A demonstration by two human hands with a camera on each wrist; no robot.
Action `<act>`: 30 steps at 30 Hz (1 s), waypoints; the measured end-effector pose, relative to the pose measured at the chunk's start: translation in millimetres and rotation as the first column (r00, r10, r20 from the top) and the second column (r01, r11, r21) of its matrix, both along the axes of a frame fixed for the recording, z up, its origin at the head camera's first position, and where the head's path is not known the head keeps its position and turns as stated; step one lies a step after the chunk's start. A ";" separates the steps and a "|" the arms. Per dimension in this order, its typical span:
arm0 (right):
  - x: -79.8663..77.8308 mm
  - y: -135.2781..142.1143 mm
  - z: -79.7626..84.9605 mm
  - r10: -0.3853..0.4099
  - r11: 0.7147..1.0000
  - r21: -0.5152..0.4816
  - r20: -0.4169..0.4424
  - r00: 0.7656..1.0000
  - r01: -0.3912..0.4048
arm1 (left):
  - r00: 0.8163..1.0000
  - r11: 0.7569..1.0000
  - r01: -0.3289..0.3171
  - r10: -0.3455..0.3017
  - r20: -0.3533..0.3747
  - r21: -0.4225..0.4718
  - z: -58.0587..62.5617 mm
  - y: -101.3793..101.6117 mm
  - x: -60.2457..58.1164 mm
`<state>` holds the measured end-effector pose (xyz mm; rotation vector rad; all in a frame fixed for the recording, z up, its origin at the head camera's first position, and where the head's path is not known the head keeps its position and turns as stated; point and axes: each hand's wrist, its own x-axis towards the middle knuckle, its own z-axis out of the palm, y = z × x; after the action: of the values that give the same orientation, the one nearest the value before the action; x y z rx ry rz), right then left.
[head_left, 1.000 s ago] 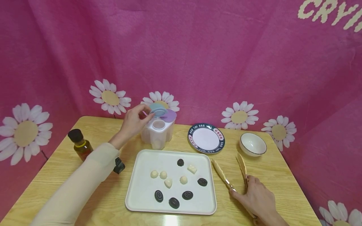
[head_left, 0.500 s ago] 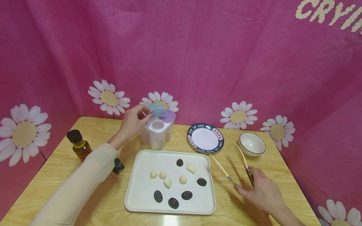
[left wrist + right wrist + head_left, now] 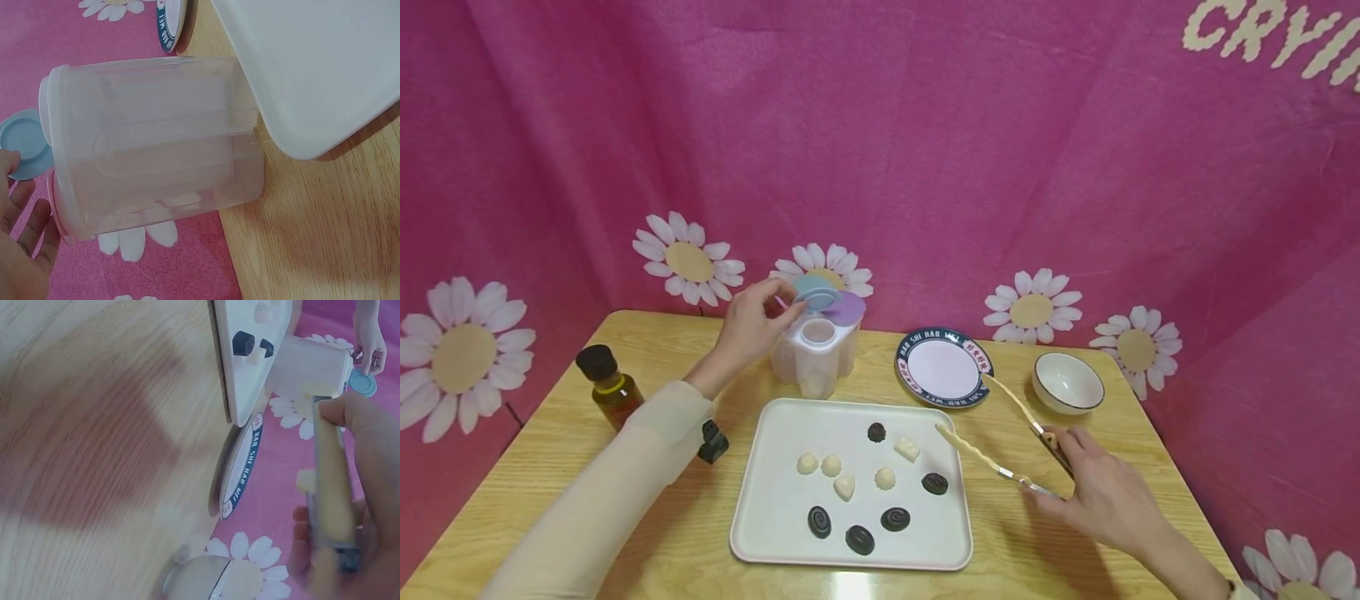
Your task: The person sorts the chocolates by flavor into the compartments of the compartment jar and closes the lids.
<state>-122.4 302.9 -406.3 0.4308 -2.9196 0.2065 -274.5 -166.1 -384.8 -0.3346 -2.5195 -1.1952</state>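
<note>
My left hand [image 3: 751, 332] pinches the raised blue flip lid [image 3: 817, 297] of a translucent storage container [image 3: 816, 379]. Below that lid, a round opening shows in the container's white top; a purple lid beside it lies flat. In the left wrist view, the thumb and fingers are at the edge of the blue lid [image 3: 26, 140]. My right hand [image 3: 1112, 498] grips food tongs [image 3: 1006, 473], their two arms spread with nothing between them. One tip overlaps the right rim of the white tray [image 3: 760, 521], near a white chocolate [image 3: 907, 450]; the other overlaps the plate's rim.
Several dark and white chocolates, including a dark oval one [image 3: 895, 518], lie on the tray. Behind it sits a blue-rimmed plate [image 3: 946, 371], with a white bowl [image 3: 1070, 383] to the right. A dark-capped bottle [image 3: 613, 387] and a small black object [image 3: 713, 442] stand left.
My right hand has lifted the tongs off the table and swung their tips left, toward the tray and plate. My left hand keeps its place at the blue lid.
</note>
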 end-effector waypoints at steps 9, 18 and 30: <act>3.2 10.9 4.3 0.236 0.969 0.077 -0.035 0.971 -0.233 | 1.000 1.000 -0.004 0.004 0.002 -0.001 0.4 0.1 -0.4; 4.9 16.1 1.3 0.358 0.930 0.102 -0.020 0.933 -0.354 | 1.000 1.000 -0.007 0.007 0.006 -0.002 0.0 -0.1 -0.5; -2.2 15.0 -2.8 0.405 0.909 0.091 0.026 0.914 -0.406 | 1.000 1.000 -0.003 0.002 0.012 0.000 -0.3 -1.1 -0.9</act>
<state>-124.6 317.9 -409.1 1.0555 -2.8183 0.1230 -275.4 -167.1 -385.1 -0.3250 -2.5291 -1.2003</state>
